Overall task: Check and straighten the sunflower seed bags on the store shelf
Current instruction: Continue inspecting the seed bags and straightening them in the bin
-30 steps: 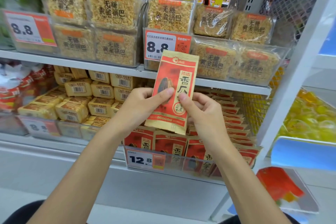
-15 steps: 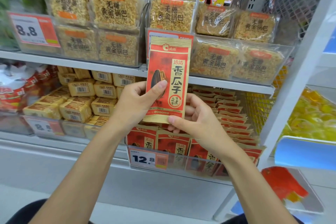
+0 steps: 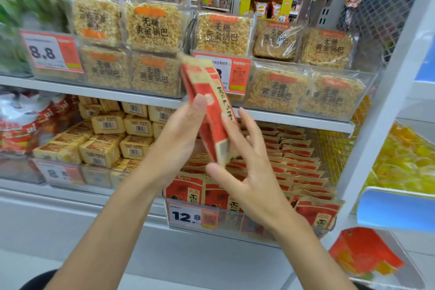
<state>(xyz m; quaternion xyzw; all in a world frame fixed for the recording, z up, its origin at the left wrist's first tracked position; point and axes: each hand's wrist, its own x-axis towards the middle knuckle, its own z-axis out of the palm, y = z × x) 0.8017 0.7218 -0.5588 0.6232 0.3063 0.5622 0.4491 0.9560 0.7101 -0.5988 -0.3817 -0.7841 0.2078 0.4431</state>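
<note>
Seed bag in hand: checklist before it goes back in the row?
1. Left hand grip on bag: ok, thumb on the face, fingers behind.
2. Right hand support: ok, straight fingers against the bag's edge, thumb near its low corner.
3. Bag upright: not ok, top leans left and it is turned nearly edge-on.
4. Bag undamaged: cannot tell, motion blur.
5. Front bags behind the 12.8 tag: ok, standing with faces out.
6. Free slot in the row: cannot tell, the hands cover that part.
</note>
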